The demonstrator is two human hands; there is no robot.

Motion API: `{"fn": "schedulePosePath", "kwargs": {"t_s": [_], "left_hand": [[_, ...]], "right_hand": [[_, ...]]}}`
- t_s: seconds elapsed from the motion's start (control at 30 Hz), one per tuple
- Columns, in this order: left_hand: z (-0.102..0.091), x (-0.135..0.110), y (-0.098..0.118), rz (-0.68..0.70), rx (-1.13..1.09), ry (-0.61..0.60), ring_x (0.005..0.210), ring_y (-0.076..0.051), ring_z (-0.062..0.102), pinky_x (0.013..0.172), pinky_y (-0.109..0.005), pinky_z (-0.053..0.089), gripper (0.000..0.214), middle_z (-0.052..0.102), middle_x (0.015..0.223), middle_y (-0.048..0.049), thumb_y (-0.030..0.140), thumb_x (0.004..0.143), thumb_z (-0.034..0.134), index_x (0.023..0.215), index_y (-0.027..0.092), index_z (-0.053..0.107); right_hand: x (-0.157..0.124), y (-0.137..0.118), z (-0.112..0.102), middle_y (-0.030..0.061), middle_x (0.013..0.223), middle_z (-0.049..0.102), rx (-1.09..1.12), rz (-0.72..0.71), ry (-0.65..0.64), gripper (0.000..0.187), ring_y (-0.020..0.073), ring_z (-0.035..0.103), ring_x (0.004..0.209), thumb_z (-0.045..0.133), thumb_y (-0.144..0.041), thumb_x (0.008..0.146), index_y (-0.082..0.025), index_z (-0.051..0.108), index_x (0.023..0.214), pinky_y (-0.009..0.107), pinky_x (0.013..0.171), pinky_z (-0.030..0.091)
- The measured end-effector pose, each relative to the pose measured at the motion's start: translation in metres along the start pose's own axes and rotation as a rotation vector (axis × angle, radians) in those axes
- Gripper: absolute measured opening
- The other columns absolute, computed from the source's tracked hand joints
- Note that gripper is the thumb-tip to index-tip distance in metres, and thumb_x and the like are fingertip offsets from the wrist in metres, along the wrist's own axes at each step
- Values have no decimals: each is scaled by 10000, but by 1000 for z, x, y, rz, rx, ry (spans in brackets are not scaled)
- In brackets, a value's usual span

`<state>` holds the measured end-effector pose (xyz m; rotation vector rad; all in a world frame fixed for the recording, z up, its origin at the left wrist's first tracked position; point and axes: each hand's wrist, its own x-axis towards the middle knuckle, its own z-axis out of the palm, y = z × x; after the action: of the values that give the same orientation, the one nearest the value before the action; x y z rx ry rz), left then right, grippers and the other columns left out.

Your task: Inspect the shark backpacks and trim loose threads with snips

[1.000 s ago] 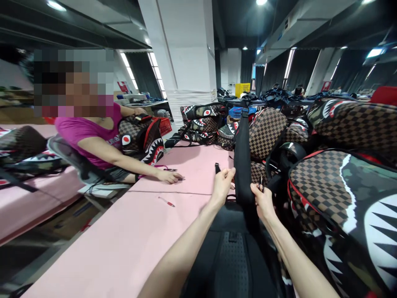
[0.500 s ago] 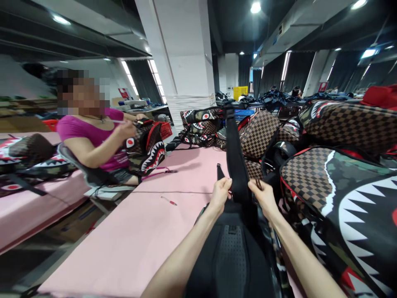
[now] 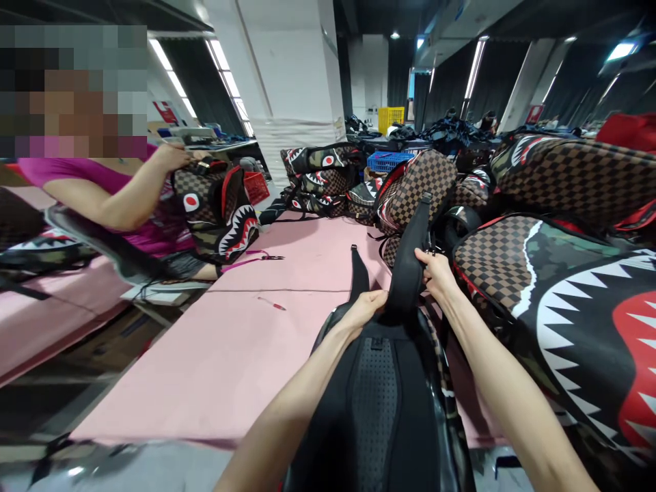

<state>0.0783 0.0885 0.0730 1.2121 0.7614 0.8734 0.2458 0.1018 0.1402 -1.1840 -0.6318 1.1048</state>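
A black backpack (image 3: 379,403) lies back-panel up on the pink table (image 3: 246,355) in front of me. My left hand (image 3: 365,309) rests closed on its top edge at the base of a padded black shoulder strap (image 3: 410,263). My right hand (image 3: 435,273) grips that strap higher up and also pinches a small dark tool I cannot make out. The strap leans to the right. A second, thinner black strap (image 3: 357,272) sticks up just left of my left hand.
Shark-mouth checkered backpacks (image 3: 564,294) are piled along the right and at the back (image 3: 328,178). A person in a pink top (image 3: 117,205) sits at the left handling another backpack (image 3: 220,212). A red pen (image 3: 271,304) and scissors (image 3: 266,257) lie on the table.
The strap has come down from upright and now leans right. My right hand has slid up along it. My left hand dropped to the bag's top. The view tilted downward.
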Motion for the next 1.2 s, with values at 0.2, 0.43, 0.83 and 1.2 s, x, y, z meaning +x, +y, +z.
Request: {"fn": "schedulePosePath", "kwargs": {"t_s": [0.2,0.43,0.83,1.2], "left_hand": [[0,-10,-8,15,58,3,575,-109,436,562,-231,318,443,516,583,1,566,657,673,623,132,591],[0,-15,-11,94,216,30,564,-88,245,544,-236,183,506,291,561,54,601,696,603,534,168,398],[-13,-29,-19,36,282,8,510,-91,306,514,-227,230,438,354,492,57,484,611,689,469,176,411],[-102,88,-38,-365,-123,369,593,-97,568,604,-259,484,239,598,666,14,331,857,567,756,116,582]], "right_hand": [[3,10,-1,-122,347,259,-18,51,32,333,30,166,313,689,-247,652,-206,372,559,190,310,131],[-6,14,0,-95,362,332,-57,-33,-30,366,33,204,313,740,-340,575,-197,410,511,207,321,106],[-19,5,6,-99,432,337,-55,-288,-67,372,42,227,396,742,-470,546,-160,549,615,216,385,165],[-66,42,-52,-88,495,272,-146,-127,-82,350,31,171,420,762,-423,618,-163,528,620,218,410,105]]}}
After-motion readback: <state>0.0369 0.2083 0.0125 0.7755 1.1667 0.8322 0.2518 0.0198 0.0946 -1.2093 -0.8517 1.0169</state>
